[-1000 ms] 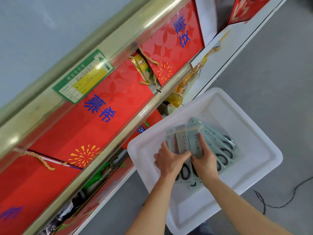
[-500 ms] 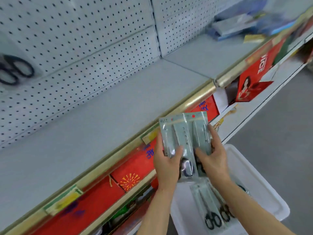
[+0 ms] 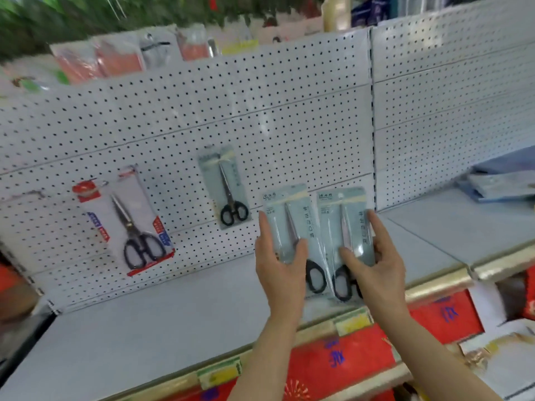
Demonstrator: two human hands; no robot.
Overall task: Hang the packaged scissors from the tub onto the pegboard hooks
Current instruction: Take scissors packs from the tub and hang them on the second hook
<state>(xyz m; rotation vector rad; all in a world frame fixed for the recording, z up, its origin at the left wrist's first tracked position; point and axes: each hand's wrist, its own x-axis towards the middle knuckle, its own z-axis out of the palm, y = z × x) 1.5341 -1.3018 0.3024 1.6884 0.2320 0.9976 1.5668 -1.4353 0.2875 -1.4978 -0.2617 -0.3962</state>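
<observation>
Gripping one scissors pack (image 3: 289, 221) each, both hands (image 3: 282, 267) face the pegboard (image 3: 289, 111) beside two hung packs (image 3: 224, 183).

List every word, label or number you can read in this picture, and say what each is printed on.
Nothing reads clearly; the picture is blurred.
Left hand pack: vertical printed characters, too blurred to read.
Right hand pack: the same kind of print, unreadable.
Hung pale pack: print too small.
Hung red and white pack: side labels blurred.
Red boxes under the shelf: blue characters, smeared.
Yellow shelf tag: illegible.
</observation>
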